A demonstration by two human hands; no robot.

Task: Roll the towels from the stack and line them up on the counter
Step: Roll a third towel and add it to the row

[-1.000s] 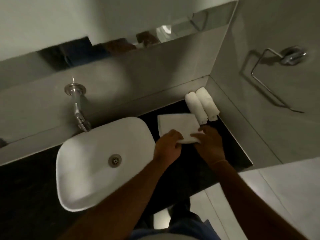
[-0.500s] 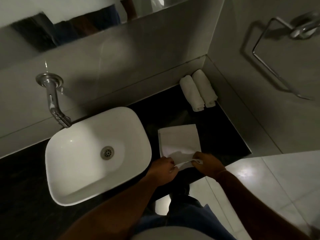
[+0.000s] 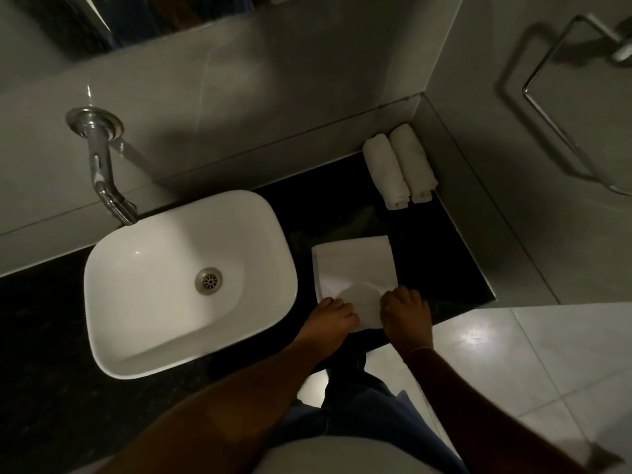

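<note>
A flat white towel lies on the black counter to the right of the basin. Its near edge is curled up into a small roll between my hands. My left hand grips the left end of that rolled edge and my right hand grips the right end, both at the counter's front edge. Two rolled white towels lie side by side in the back right corner, against the walls.
A white rectangular basin sits left of the towel, with a chrome wall tap above it. A metal towel ring hangs on the right wall. Pale floor tiles show beyond the counter's front edge.
The flat towel was pulled from beside the rolled towels toward the counter's front edge. Both hands came back with it and have curled its near edge.
</note>
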